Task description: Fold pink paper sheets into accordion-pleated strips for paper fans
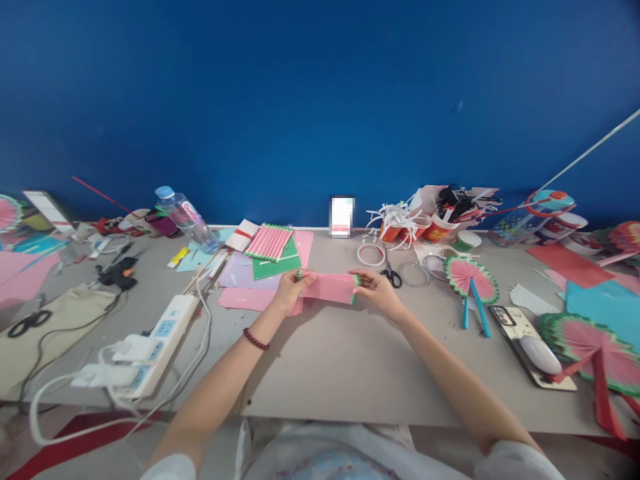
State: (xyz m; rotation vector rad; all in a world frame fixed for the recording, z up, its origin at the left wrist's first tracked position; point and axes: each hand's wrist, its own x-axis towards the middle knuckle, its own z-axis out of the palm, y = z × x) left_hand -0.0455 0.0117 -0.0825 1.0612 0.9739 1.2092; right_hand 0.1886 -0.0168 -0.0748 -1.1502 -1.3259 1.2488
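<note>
Between my two hands is a strip of folded pink paper (330, 288) with green edges at both ends, held just above the table. My left hand (293, 288) pinches its left end, thumb on top. At the right end, my right hand (374, 289) grips the paper between thumb and fingers. Just beyond my left hand lies a pleated pink paper (271, 241) with green edges, resting on a green sheet (275, 265). Pink sheets (250, 299) lie partly under my left hand. Black-handled scissors (393, 277) are beyond my right hand.
A power strip (167, 340) with white plugs and cables is at the left. A water bottle (187, 217) leans at the back. Finished paper fans (471, 280), a phone (510, 327) and a mouse (540, 354) lie at the right. Rolls of tape (371, 255) sit before cups of tools.
</note>
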